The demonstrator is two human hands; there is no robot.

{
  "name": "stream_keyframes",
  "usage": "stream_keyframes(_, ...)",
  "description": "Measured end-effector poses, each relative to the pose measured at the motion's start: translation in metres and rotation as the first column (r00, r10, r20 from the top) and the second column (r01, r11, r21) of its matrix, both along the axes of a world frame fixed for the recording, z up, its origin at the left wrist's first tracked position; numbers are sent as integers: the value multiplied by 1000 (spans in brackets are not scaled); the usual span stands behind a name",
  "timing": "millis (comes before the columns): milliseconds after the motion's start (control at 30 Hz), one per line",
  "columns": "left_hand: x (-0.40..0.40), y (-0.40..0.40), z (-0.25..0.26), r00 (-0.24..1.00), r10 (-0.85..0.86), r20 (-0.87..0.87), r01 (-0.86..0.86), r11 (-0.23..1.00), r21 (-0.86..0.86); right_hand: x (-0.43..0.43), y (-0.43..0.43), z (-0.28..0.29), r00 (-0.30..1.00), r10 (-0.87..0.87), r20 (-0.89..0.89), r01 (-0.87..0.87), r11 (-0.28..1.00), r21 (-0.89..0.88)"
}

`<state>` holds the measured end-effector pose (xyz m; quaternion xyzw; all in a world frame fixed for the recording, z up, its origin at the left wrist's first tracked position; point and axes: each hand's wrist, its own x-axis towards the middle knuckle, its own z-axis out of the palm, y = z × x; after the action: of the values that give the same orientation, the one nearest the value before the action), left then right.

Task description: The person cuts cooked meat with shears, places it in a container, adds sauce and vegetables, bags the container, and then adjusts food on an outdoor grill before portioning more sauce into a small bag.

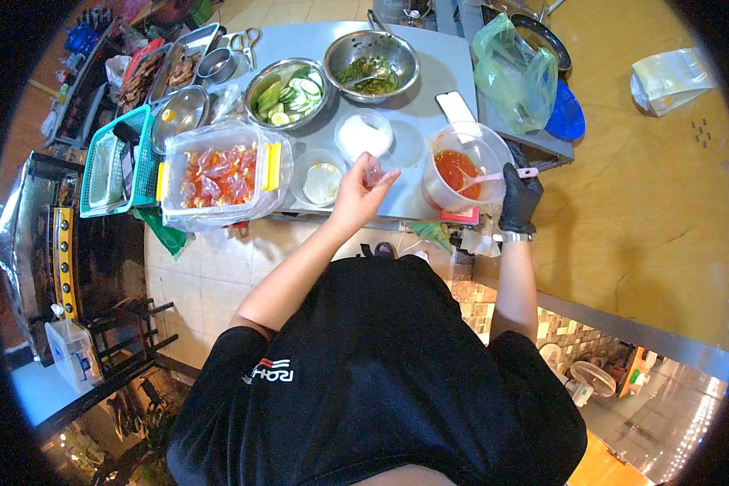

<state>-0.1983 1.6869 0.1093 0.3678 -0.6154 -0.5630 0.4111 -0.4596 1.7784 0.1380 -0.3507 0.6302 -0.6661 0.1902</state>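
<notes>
My bare left hand [359, 191] pinches a small clear plastic bag [373, 172] above the front of the grey table. Just beyond it stands a round tub of white contents [364, 136]. To its left is a clear round container [323, 182]; what is inside is hard to make out. At the right, my right hand [519, 200], in a black glove, is closed at the handle of a pink spoon [492, 177]. The spoon's bowl dips into red-orange sauce [455, 170] inside a clear plastic bucket [492, 143]. The glove partly hides the bucket's right side.
A plastic-lined box [219, 209] holds many small bags of red sauce. Behind are steel bowls of sliced cucumber [307, 88] and chopped greens [370, 67]. A phone [455, 108], scissors [247, 45], a teal basket [149, 152] and a green plastic bag [516, 79] lie around.
</notes>
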Motion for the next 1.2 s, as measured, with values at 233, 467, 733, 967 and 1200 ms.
stream_keyframes(233, 9, 7, 36, 999, -26, -20, 29, 993, 117, -9, -15, -35, 999, 2, -42, -4, 999, -45)
stream_keyframes(467, 20, 18, 75, 990, 7, -140, 13, 989, 144, 47, 1, 60, 748, -203, -632, 360, 924, 129)
stream_keyframes(733, 35, 24, 75, 990, -90, -109, 83, 994, -69, 140, -36, 91, 644, 541, -541, -629, 777, 28)
stream_keyframes(967, 53, 29, 78, 990, -58, -127, 53, 998, -42, 165, -36, 94, 724, 616, -311, -652, 758, -14)
stream_keyframes(1200, 88, 21, 96, 986, -126, -105, 122, 992, -45, 174, -38, 96, 723, 620, -303, -647, 762, 15)
